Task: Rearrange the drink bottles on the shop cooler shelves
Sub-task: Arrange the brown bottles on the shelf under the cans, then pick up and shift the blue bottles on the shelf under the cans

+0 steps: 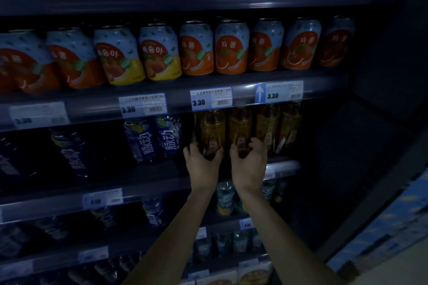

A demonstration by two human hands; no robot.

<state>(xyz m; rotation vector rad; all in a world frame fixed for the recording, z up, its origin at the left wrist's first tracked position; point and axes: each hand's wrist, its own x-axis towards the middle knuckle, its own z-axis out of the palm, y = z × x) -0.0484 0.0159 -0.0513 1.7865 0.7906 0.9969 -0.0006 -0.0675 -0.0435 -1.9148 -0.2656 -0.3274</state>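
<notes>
Amber drink bottles (267,122) stand 4 across at the right end of a dim cooler shelf (157,171), beneath juice cans (231,48), as the left hand (203,164) grips the leftmost bottle (212,129) and the right hand (250,166) curls round the 2nd bottle (239,126).

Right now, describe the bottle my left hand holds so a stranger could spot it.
Find the cooler shelf under the orange juice cans. Four amber plastic bottles stand at its right end; yours is the leftmost amber bottle, beside the blue bottles, with the left hand round its base.
</notes>
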